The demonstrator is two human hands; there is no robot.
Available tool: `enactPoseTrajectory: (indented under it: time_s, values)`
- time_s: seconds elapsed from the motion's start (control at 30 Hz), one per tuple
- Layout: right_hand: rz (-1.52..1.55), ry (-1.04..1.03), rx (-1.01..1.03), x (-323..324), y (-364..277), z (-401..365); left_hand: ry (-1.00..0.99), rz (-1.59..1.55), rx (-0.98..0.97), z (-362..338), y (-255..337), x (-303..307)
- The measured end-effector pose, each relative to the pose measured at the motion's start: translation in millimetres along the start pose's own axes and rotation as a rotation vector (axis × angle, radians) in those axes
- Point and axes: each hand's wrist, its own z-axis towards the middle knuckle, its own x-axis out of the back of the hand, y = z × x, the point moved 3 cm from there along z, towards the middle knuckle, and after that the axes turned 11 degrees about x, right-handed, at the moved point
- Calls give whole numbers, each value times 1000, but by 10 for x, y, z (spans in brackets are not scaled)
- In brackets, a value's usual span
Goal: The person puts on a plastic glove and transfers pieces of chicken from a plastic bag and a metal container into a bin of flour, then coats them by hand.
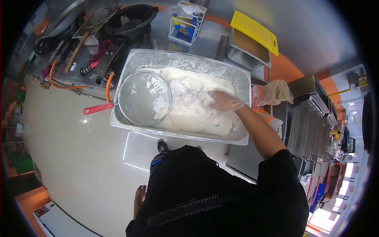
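Observation:
My right hand [225,100], in what looks like a clear plastic glove, reaches into a large metal tub [189,56]. Its fingertips are sunk in white flour [181,124], so their grip is hidden. Just left of it, several flour-coated pieces [189,99] lie in a heap; I cannot make out what they are. A round sieve [145,98] with a red handle [98,108] rests on the left part of the tub, the handle jutting past the rim. My left hand [140,193] hangs low by my side, away from the tub, its fingers mostly hidden.
Behind the tub stand a black basin [132,21], a white rack [187,23] and a metal container [246,49] with a yellow lid [254,31]. A plastic bag [278,93] sits to the right, near wire baskets [310,128]. An orange hose [108,89] runs at the left.

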Motion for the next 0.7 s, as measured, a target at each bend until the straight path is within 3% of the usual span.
enactPoseTrajectory:
  time_s: [0.03,0.07,0.1,0.17,0.27,0.37,0.47,0.57,0.67,0.7]
  values:
    - [22,197,124,-173,216,3,13,36,1,28,-4,13]
    - [18,199,122,-147,202,-22,29,72,3,43,7,13]
    - [-31,105,45,-131,174,-45,13,240,19,-460,560,158]
    - [-76,15,-36,-197,264,-35,29,241,-33,-366,613,217]
    - [-199,141,-52,-481,616,142,51,259,-97,-294,758,271]
    - [-225,308,-18,-541,461,177,74,187,-47,-111,806,297]
    - [28,241,-178,-399,335,100,52,13,-104,-208,986,289]
    - [117,248,-195,-371,394,67,53,203,-217,-389,1106,306]
    - [222,214,-61,-338,348,-27,57,240,-105,-397,1001,299]
    - [196,408,-11,-316,333,-88,20,167,-92,-348,890,288]
